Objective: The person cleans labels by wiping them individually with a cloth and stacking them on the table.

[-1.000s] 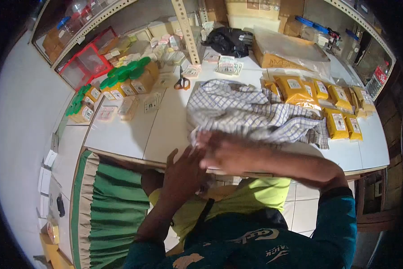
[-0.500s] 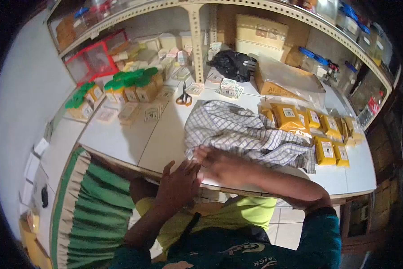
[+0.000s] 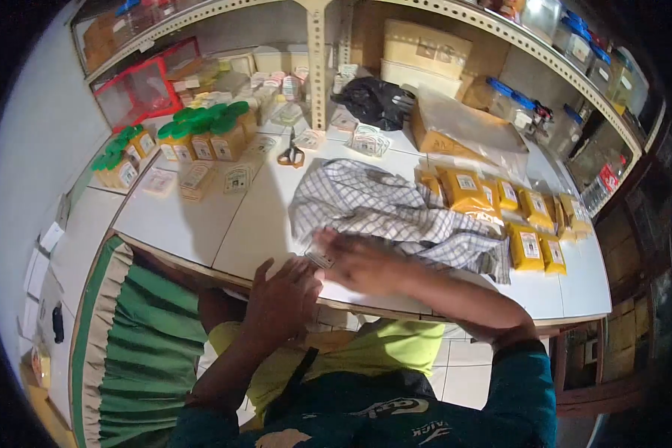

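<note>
My left hand [image 3: 280,296] rests at the table's front edge, thumb apart and fingers stretched toward my right hand. My right hand [image 3: 362,265] is smeared by motion, so its finger grip is unclear. Between the two hands, by the right fingertips, shows a small printed label [image 3: 320,257]; whether it is pinched or only touched I cannot tell. Just behind my right hand lies a crumpled checked cloth [image 3: 366,194].
Yellow packets [image 3: 466,190] with labels sit at the right. Green-lidded jars [image 3: 224,138] stand at the left, near label stacks [image 3: 198,179]. Scissors [image 3: 292,153] lie behind the cloth. A shelf post [image 3: 317,75] rises by a black plastic bag [image 3: 373,101] and a cardboard box [image 3: 463,127].
The camera view has shifted slightly, moving the scene left and up. My right hand has moved a little over the left fingertips, and the printed label now shows between them.
</note>
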Demonstrator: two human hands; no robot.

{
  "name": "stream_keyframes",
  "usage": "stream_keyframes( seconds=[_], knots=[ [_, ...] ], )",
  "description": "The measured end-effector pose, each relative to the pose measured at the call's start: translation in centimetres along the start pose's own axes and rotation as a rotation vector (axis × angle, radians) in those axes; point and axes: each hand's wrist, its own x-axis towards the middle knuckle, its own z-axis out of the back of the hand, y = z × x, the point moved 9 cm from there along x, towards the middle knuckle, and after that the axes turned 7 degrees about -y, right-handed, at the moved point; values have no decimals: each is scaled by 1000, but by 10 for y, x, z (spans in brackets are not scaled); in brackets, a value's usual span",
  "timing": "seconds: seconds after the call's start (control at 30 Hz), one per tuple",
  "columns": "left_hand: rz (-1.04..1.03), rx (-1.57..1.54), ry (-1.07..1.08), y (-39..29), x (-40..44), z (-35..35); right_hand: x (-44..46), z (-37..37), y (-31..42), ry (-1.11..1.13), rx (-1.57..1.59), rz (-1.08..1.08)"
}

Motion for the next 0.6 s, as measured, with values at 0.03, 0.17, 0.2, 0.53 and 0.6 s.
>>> stream_keyframes(
  seconds=[0.03,0.17,0.2,0.53,0.6],
  knots=[
    [-66,75,-1,-5,-4,0,-4,13,2,-55,32,-34],
    [3,52,-39,6,-3,-5,-4,-12,17,-76,-221,216],
    [4,40,-4,4,-8,-6,-9,4,15,-101,-49,140],
    [-206,-144,-55,26,31,3,14,12,-40,-190,-76,60],
    [-347,-206,105,27,38,-11,14,29,-33,-310,-14,78]
  ],
)
